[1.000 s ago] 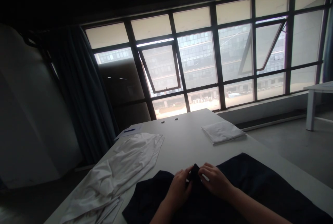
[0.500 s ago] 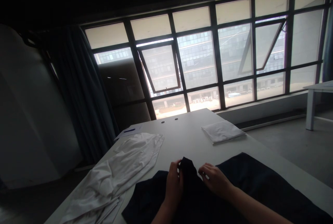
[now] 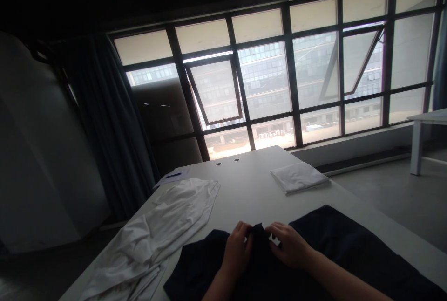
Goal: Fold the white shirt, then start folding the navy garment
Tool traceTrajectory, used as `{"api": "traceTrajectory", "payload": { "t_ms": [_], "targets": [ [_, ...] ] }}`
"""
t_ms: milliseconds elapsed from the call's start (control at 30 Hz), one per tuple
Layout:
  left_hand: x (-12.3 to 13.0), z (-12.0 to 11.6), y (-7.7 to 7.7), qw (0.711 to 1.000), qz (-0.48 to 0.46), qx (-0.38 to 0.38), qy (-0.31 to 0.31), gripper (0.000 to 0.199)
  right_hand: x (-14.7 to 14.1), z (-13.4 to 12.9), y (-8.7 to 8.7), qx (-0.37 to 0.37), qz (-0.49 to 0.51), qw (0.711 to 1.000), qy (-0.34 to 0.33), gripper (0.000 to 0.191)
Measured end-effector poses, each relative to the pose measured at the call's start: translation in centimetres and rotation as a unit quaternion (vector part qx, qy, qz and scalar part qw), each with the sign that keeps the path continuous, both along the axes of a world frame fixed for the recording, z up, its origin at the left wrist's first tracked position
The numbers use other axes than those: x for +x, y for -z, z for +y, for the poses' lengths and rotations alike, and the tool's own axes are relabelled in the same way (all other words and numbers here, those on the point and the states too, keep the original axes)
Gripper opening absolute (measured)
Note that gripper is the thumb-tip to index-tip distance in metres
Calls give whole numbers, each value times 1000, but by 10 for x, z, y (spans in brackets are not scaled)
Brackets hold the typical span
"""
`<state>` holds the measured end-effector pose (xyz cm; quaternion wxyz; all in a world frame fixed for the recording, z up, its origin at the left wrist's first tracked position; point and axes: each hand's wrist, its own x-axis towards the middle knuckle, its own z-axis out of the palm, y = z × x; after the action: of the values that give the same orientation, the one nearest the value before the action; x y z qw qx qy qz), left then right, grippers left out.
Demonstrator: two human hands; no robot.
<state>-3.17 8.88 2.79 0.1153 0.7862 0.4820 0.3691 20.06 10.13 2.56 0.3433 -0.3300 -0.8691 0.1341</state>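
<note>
The dark cloth [image 3: 331,240] lies spread across the near edge of the white counter [image 3: 244,189], with one fold raised at its middle. The left hand [image 3: 237,249] has its grip closed on that fold from one side, and the right hand [image 3: 289,245] has its grip closed from the other, the two just apart. A crumpled white cloth [image 3: 153,231] lies just beside it on the left. Farther along are a folded white cloth [image 3: 298,176] and a paper sheet [image 3: 172,176].
</note>
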Motion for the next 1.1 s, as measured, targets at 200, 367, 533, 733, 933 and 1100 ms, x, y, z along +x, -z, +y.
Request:
{"api": "traceTrajectory", "payload": {
  "t_ms": [200, 367, 533, 733, 933, 1100],
  "targets": [
    [0, 1, 3, 998, 50, -25, -12, 18, 0, -3, -2, -21, -10, 1000, -11, 34],
    [0, 1, 3, 997, 68, -33, -22, 21, -2, -5, -4, 0, -58, 998, -18, 29],
    [-1, 1, 3, 997, 66, -36, -17, 20, -3, -2, 1, 6, -69, 997, -22, 19],
    [-3, 3, 9, 998, 46, -42, -7, 20, -3, 4, 8, 2, -79, 997, -16, 16],
    [-6, 2, 14, 997, 49, -58, -7, 21, -1, 0, 1, -14, -67, 997, -17, 14],
    [-6, 2, 11, 999, 31, -33, 26, 46, 1, 0, 0, -26, -56, 998, -35, 33]
  ]
}}
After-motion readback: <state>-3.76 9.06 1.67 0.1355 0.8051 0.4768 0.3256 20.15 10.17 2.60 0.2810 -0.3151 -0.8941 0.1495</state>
